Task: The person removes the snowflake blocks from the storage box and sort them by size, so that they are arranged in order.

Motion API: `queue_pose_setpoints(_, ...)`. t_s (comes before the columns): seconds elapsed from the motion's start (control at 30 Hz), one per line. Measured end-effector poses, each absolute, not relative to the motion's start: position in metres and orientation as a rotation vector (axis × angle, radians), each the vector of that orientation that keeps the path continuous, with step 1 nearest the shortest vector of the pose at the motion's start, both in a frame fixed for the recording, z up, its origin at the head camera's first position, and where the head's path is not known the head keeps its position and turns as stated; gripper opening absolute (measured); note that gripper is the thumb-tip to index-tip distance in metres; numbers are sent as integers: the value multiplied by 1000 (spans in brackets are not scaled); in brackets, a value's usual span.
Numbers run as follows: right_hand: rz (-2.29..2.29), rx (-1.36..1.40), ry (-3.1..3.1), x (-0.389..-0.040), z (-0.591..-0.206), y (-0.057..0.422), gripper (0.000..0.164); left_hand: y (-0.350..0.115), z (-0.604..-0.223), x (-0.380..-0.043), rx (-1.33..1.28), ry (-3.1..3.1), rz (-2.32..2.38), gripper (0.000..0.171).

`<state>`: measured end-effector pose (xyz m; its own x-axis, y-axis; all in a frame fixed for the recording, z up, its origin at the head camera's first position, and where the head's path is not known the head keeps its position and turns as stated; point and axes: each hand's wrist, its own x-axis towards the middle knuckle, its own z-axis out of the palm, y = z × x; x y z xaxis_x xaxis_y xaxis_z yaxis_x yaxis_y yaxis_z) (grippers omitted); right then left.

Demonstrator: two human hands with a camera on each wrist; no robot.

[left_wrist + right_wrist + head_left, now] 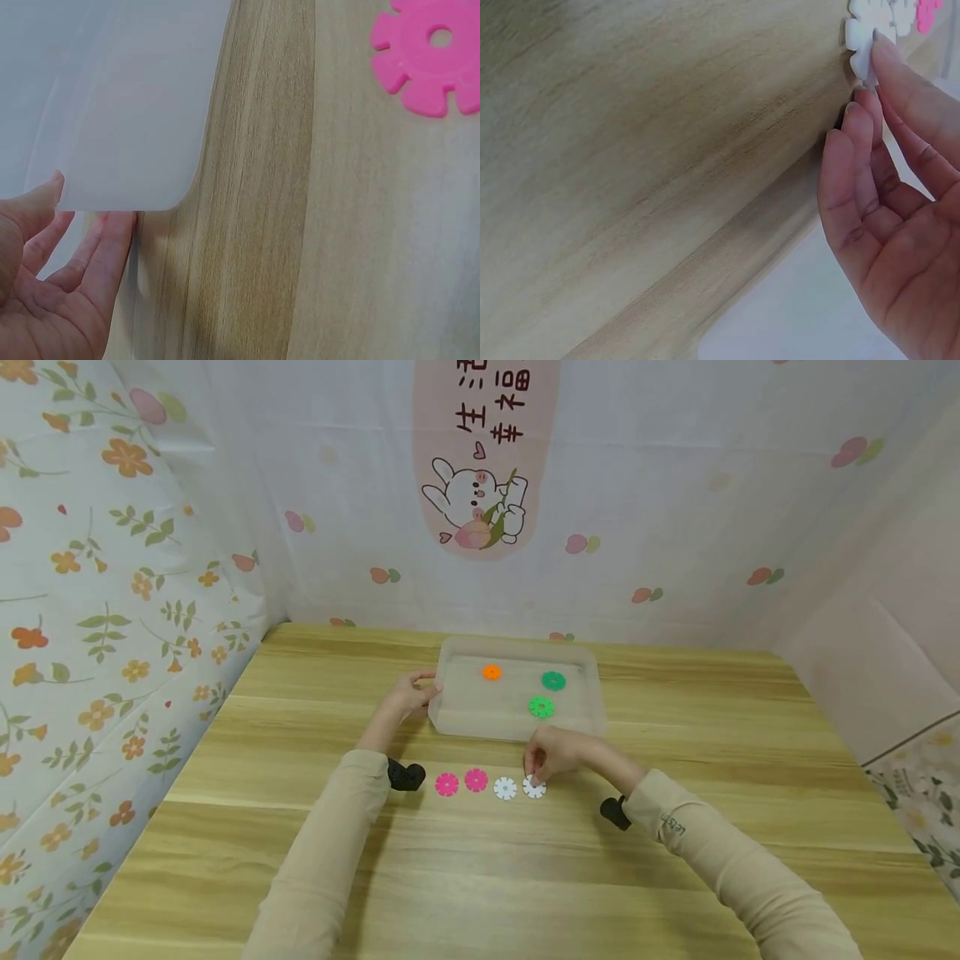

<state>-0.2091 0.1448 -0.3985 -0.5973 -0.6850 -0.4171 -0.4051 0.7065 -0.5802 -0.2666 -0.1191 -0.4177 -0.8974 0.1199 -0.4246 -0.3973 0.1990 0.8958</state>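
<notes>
My left hand (411, 693) holds the left end of a translucent plastic tray (142, 150), thumb over its rim and fingers against the outside. In front of the tray, my right hand (555, 752) pinches a white notched disc (534, 787); its thumb lies on the disc's face in the right wrist view, with a fingertip at the edge. That disc stands at the right end of a row. Beside it are another white disc (505, 788), a pink notched disc (476, 780) and a second pink disc (447, 785).
Inside the tray lie an orange disc (491, 672), a dark green disc (553, 681) and a light green disc (542, 707). The wooden table (480, 893) meets a printed cloth (637, 527) at the back, and a flowered cloth (112, 652) hangs on the left.
</notes>
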Motion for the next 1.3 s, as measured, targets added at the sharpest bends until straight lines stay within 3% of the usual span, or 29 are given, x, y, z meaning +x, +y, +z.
queue_pose_setpoints(0.87,-626,-843,2316,-211,-383,138,16,-120,-419,-267,-251,2097,1721,49)
queue_pose_setpoints(1.3,-622,-878,2448,-244,-362,132,23,-120,-418,-267,-232,2079,1744,49)
